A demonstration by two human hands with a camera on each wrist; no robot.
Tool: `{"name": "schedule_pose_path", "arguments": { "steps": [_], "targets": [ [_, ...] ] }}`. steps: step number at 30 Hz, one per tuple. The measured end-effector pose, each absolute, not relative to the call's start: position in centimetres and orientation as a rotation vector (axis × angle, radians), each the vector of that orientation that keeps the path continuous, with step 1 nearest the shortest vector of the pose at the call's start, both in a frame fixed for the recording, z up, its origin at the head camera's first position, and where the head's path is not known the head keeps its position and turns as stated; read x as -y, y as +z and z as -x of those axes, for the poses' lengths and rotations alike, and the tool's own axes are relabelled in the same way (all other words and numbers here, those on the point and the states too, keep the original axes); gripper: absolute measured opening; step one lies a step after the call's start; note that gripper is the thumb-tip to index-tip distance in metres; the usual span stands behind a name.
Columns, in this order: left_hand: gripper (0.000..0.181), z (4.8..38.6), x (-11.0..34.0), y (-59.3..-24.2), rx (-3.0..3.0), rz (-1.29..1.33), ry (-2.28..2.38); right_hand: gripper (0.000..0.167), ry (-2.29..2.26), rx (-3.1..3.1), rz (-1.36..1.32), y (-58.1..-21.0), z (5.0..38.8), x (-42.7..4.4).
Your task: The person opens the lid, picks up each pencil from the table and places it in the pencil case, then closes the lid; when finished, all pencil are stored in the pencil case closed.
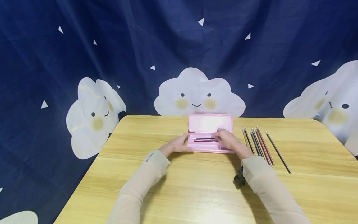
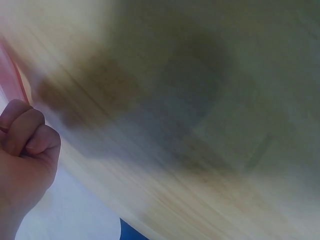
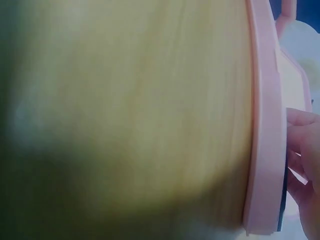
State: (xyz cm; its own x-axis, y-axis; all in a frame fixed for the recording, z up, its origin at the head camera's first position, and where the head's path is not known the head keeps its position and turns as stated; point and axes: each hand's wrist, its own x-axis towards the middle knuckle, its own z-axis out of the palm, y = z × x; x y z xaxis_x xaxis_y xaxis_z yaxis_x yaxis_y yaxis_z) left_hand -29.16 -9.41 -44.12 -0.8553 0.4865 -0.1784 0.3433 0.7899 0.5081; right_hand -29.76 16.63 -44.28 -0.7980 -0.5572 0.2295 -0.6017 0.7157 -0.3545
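A pink pencil case [image 1: 204, 151] lies on the table with its lid [image 1: 210, 123] raised at the back. Inside it, a dark pencil [image 1: 204, 138] and a dark red pencil [image 1: 202, 141] lie lengthwise. My left hand [image 1: 177, 144] grips the case's left end, thumb at the front corner; the left wrist view shows its curled fingers [image 2: 35, 130] at the pink edge. Over the right part of the case, my right hand [image 1: 227, 139] pinches the dark pencil's right end, which the fingers mostly hide. The right wrist view shows these fingers [image 3: 300, 145] behind the case's front wall [image 3: 267, 150].
Right of the case several pencils [image 1: 263, 146] lie side by side on the wooden table [image 1: 195, 186], with one dark pencil [image 1: 278, 152] apart from them. A black device [image 1: 239, 179] sits at the right wrist. A dark blue curtain [image 1: 179, 37] hangs behind.
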Motion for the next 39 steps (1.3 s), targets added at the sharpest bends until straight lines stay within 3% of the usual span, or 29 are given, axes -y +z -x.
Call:
{"name": "schedule_pose_path", "arguments": {
  "steps": [11,19,28,39],
  "targets": [
    [0.074,29.4,9.8,-44.1,-2.670,-0.726,0.671,0.029,0.567,2.982,-0.827,-44.5,29.3,-15.8],
    [0.073,29.3,9.5,-44.0,-2.679,-0.702,0.665,0.018,0.919,2.774,-0.828,-45.0,29.3,-16.7],
    [0.083,29.3,9.8,-44.3,-2.697,-0.705,0.634,0.023,1.160,2.680,-0.717,-43.5,28.4,-19.7],
    [0.080,29.8,9.6,-43.5,-2.677,-0.739,0.596,0.028,1.096,2.671,-0.624,-42.5,26.7,-25.5]
  ]
}}
